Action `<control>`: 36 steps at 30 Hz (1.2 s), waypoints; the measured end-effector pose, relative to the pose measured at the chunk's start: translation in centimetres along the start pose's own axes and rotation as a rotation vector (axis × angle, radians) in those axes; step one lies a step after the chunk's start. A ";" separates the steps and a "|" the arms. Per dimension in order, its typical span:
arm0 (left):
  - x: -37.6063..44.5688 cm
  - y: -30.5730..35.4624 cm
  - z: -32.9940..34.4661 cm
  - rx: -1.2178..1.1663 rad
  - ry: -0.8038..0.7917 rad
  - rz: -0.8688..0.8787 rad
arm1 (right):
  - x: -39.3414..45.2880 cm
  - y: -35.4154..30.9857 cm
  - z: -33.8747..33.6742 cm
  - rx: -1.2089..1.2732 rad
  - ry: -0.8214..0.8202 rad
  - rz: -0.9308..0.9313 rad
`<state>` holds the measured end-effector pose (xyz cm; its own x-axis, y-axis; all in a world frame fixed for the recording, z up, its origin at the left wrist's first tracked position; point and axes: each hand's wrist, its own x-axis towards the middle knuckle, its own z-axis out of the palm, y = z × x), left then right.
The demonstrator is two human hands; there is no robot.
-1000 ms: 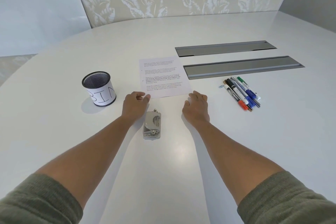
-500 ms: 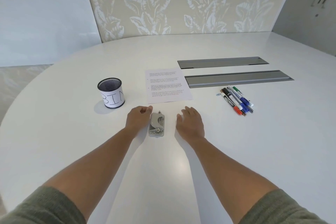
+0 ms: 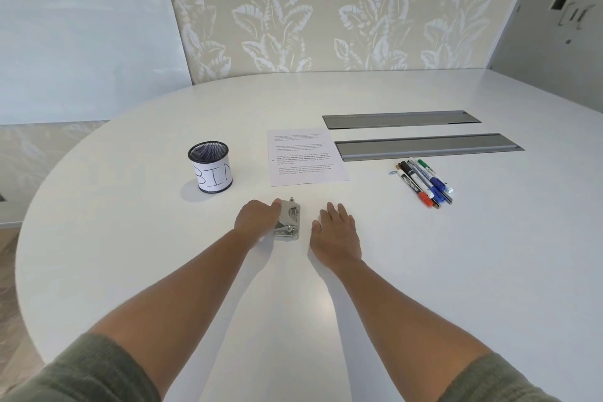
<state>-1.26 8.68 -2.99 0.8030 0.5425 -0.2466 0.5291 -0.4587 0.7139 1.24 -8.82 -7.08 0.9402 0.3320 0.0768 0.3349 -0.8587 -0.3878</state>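
Tabletop (image 3: 130, 254): white, rounded; leaf-patterned wall behind
Mesh cup (image 3: 213, 173): marked BIN; left of and beyond the hole punch (image 3: 288, 222)
Left hand (image 3: 256, 220): fingers curled, gripping the hole punch's left edge
Hole punch: on the tabletop between both hands
Printed sheet (image 3: 305, 157): just beyond the hole punch
Right hand (image 3: 336, 232): fingers straight, together, flat on the tabletop; just right of the hole punch, apart
Markers (image 3: 424, 184): well right of the hole punch

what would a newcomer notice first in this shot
Front and centre, the left hand grips a small metal hole punch while the right hand lies flat beside it. Beyond them sit a mesh cup marked BIN on the left, a printed sheet in the middle and markers on the right.
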 end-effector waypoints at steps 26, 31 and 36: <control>-0.4 1.0 1.0 -0.062 0.045 -0.071 | -0.6 0.1 0.0 -0.045 -0.047 -0.008; -0.6 1.1 0.7 -0.069 0.051 -0.071 | -0.6 0.1 0.0 -0.037 -0.040 -0.011; -0.5 0.4 -1.1 -0.087 0.066 -0.091 | -0.6 0.1 0.0 -0.044 -0.034 -0.014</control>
<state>-1.76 9.03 -1.85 0.7316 0.6253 -0.2716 0.5710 -0.3444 0.7453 0.66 -9.12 -7.16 0.9331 0.3560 0.0506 0.3507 -0.8700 -0.3465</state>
